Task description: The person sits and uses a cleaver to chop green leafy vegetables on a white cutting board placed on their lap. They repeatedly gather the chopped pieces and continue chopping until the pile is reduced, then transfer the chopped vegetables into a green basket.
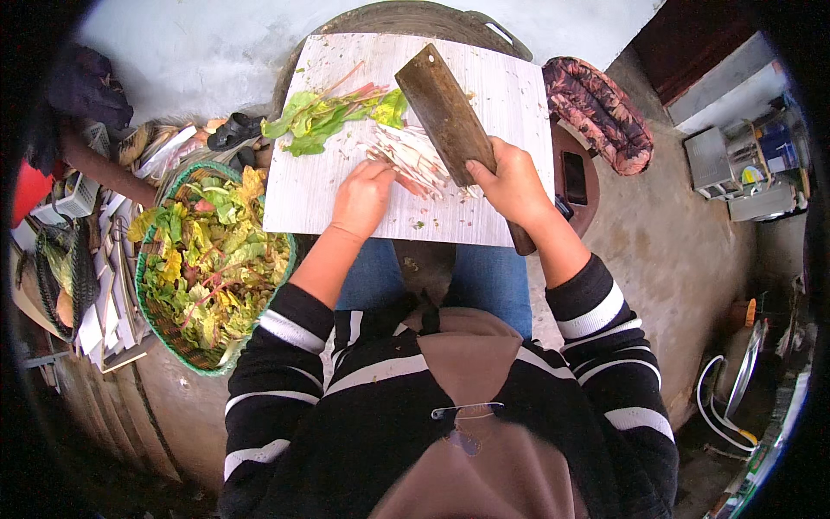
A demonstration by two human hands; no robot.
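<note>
My right hand (515,185) grips the handle of a dark, worn cleaver (447,113). Its broad blade is tilted up and left above the board, flat side towards me. Under it lies a pile of thin white and reddish cut strips (415,156), apparently vegetable stems. My left hand (364,200) rests on the board at the pile's left edge with fingers bent. Its fingertips touch the strips, but their grip is hidden. Behind the pile, leafy greens with pink stalks (324,117) lie on the pale wood-grain board (311,201). Small scraps are scattered over the board.
At my left stands a green-rimmed woven basket (144,285) full of yellowing leaves. A round dark tub (395,16) shows behind the board. To the right are a brown stool (589,201) bearing a phone (574,178) and a floral cushion (600,113). Boards (107,311) lie far left.
</note>
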